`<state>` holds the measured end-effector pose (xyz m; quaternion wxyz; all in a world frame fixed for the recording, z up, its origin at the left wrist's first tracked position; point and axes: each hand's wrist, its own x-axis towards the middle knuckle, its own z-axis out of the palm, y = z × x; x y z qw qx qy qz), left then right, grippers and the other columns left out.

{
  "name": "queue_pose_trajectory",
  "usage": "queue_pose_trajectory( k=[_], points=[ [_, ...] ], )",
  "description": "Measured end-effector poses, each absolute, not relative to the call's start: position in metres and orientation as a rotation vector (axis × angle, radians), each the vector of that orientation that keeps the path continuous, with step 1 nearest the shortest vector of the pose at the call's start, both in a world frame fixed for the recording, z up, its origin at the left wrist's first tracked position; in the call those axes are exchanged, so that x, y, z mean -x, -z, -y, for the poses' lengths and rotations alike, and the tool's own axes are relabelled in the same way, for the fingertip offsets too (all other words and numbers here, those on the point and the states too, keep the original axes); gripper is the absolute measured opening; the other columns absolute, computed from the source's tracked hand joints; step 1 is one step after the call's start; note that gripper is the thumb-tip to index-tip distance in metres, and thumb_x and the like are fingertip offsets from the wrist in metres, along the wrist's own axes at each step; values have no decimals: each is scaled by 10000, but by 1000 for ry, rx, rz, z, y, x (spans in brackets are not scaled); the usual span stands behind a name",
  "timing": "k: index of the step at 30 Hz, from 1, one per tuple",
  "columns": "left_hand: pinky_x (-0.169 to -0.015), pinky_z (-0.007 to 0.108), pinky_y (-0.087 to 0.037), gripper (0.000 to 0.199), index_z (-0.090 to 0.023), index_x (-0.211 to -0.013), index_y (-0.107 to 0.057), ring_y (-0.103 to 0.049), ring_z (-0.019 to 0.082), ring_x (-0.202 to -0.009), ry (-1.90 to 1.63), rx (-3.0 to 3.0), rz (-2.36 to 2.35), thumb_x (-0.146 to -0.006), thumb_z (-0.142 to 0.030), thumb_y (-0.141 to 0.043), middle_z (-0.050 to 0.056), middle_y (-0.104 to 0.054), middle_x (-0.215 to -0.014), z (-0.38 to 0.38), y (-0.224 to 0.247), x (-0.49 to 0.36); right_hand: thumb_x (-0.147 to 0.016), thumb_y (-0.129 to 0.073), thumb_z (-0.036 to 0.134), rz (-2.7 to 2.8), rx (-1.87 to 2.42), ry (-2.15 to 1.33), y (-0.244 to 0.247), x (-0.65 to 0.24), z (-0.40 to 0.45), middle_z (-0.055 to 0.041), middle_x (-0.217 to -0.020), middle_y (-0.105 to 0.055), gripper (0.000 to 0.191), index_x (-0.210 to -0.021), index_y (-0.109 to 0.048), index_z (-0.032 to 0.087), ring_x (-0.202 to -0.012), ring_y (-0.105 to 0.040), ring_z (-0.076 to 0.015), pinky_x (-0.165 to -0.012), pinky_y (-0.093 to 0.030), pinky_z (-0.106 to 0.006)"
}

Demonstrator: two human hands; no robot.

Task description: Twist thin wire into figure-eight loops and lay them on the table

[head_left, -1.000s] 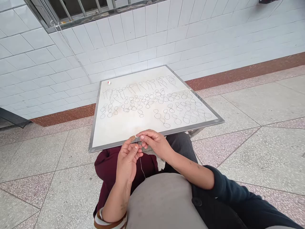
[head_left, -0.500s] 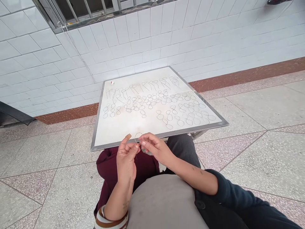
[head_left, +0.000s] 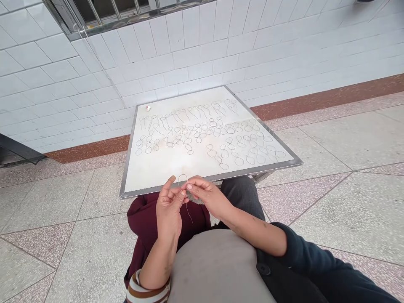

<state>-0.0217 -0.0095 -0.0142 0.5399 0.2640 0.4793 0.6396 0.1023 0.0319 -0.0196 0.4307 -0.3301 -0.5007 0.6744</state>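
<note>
A thin wire point(head_left: 182, 174) is pinched between both my hands above the front edge of the table. It arches up in a round loop, and a loose tail hangs down toward the lap. My left hand point(head_left: 169, 204) grips it between thumb and fingers, with one finger, wrapped at the tip in tan tape point(head_left: 172, 179), raised away from it. Close beside, thumb and forefinger of my right hand point(head_left: 206, 194) press together on the same wire. Whether the wire is twisted where the fingertips meet is hidden.
The white table point(head_left: 151, 172) has a grey metal edge. Rows of bent wire pieces point(head_left: 239, 161) lie on it, many in figure-eight shapes, others at the back with long tails. A small red-and-white object point(head_left: 148, 108) sits at the far left corner. A tiled wall point(head_left: 189, 59) stands behind.
The wire's tail now hangs longer and more visibly below my hands. My right fingers have shifted slightly along the loop, and my left hand has moved a little to the right.
</note>
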Motion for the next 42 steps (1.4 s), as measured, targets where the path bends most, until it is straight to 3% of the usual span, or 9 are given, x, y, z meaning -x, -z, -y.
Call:
queue_pose_trajectory(
  k=[4,9,13,18,23,26,29,38,42],
  points=[
    [-668,235,-469,573,-222,-1229,-581,-569,91,-658,-1553,-639,-1134,-690,-211,-774,-37,-623,-718,9,15,22,-825,-614,470,1140,792,-1808,22,-100,-32,8,-832,-570,266,-928,-651,228,-685,-473,-105,-638,-411,-249],
    [-744,243,-483,546,-224,-1232,-575,-582,96,-702,-1670,-730,-1209,-717,-212,-754,-42,-607,-704,9,13,24,-838,-610,462,1247,748,-1768,30,-95,-26,11,-855,-578,266,-949,-526,236,-794,-554,-124,-753,-452,-289],
    [-805,236,-471,495,-215,-1201,-588,-582,84,-711,-1748,-783,-1282,-731,-198,-741,-48,-600,-701,9,12,24,-828,-634,383,1504,844,-1553,37,-89,-19,9,-840,-595,196,-896,-529,233,-765,-564,-140,-733,-464,-306],
    [-770,241,-477,475,-205,-1185,-590,-570,90,-676,-1774,-790,-1325,-733,-214,-736,-47,-588,-689,7,15,25,-883,-544,277,1725,993,-1196,38,-86,-16,-9,-851,-637,54,-917,-566,242,-787,-590,-162,-734,-468,-313],
    [-763,234,-476,473,-199,-1191,-584,-559,84,-660,-1771,-817,-1358,-740,-206,-728,-45,-591,-694,6,16,27,-908,-472,213,1926,993,-920,41,-85,-16,-45,-907,-625,116,-939,-581,241,-840,-599,-179,-747,-481,-320],
    [-784,256,-488,467,-200,-1183,-584,-587,95,-693,-1794,-801,-1360,-738,-206,-726,-39,-598,-713,6,16,26,-902,-520,247,1880,967,-1048,42,-81,-14,-39,-959,-646,116,-1017,-527,234,-881,-628,-177,-771,-502,-320],
    [-745,255,-501,465,-203,-1177,-581,-599,103,-692,-1804,-776,-1363,-736,-206,-727,-35,-599,-728,5,18,26,-922,-480,219,1853,962,-1134,43,-78,-13,-18,-920,-660,121,-1042,-487,224,-799,-648,-152,-729,-514,-298],
    [-776,247,-496,441,-183,-1132,-617,-586,92,-676,-1794,-850,-1421,-710,-169,-743,-37,-611,-694,4,17,33,-957,-390,166,2202,1021,-538,43,-83,-17,-52,-906,-653,216,-1065,-573,202,-828,-618,-169,-670,-491,-260],
    [-771,243,-495,428,-184,-1122,-625,-587,93,-681,-1795,-884,-1467,-711,-177,-743,-33,-619,-703,4,18,35,-959,-377,167,2255,983,-497,42,-82,-19,-70,-901,-660,229,-1083,-569,170,-825,-621,-178,-680,-494,-271]
  ],
)
